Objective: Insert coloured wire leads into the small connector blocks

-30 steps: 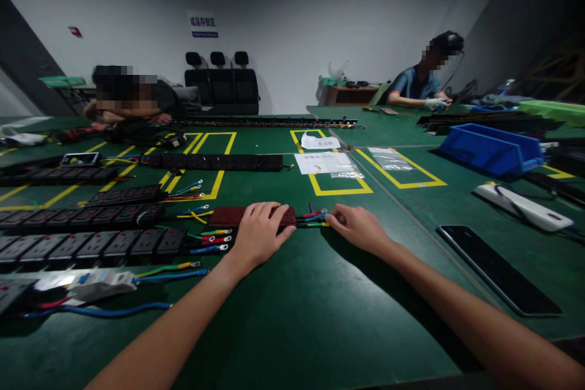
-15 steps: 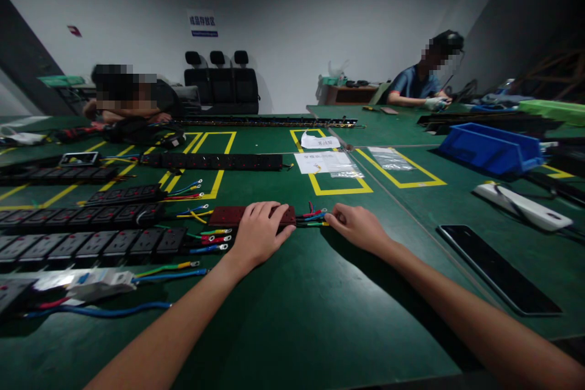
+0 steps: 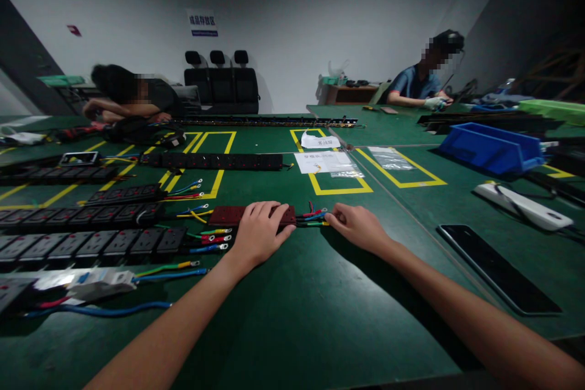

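A dark red socket module (image 3: 223, 216) lies on the green table (image 3: 274, 317), with yellow and blue leads at its left end. My left hand (image 3: 261, 233) rests over its right part, fingers bent across the top and thumb along the near side. Blue, red and green leads (image 3: 313, 216) come out of its right end. My right hand (image 3: 354, 225) is closed at the tips of these leads, thumb and fingers together; what is pinched there is too small to make out.
Rows of black socket strips (image 3: 105, 245) with ring-ended wires lie at the left. On the right are a phone (image 3: 498, 268), a white device (image 3: 523, 207) and a blue bin (image 3: 491, 149). Papers (image 3: 315, 163) lie farther back. Two people sit across the table.
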`<control>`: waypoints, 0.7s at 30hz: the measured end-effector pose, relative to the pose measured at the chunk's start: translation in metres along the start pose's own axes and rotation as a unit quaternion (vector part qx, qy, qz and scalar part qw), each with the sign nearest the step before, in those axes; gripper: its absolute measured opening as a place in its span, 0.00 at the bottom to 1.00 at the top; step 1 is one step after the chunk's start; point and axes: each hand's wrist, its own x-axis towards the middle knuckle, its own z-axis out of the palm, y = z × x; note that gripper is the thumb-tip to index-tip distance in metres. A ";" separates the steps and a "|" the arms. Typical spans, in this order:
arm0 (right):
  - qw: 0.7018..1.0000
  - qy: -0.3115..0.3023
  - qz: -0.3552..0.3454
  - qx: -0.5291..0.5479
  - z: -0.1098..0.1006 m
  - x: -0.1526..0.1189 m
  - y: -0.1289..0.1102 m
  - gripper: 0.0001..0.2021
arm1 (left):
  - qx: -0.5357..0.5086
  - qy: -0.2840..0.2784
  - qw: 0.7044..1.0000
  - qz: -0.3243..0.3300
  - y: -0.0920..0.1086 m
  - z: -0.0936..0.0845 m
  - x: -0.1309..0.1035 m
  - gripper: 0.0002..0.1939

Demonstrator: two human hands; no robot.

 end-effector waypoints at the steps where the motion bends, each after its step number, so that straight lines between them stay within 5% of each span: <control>1: 1.000 -0.001 0.001 -0.001 0.000 0.000 0.000 0.18 | 0.000 0.000 1.000 0.000 0.000 0.000 0.000 0.25; 21: 1.000 -0.001 -0.001 -0.004 0.000 0.000 0.001 0.18 | -0.002 0.009 1.000 0.003 -0.001 0.001 -0.001 0.24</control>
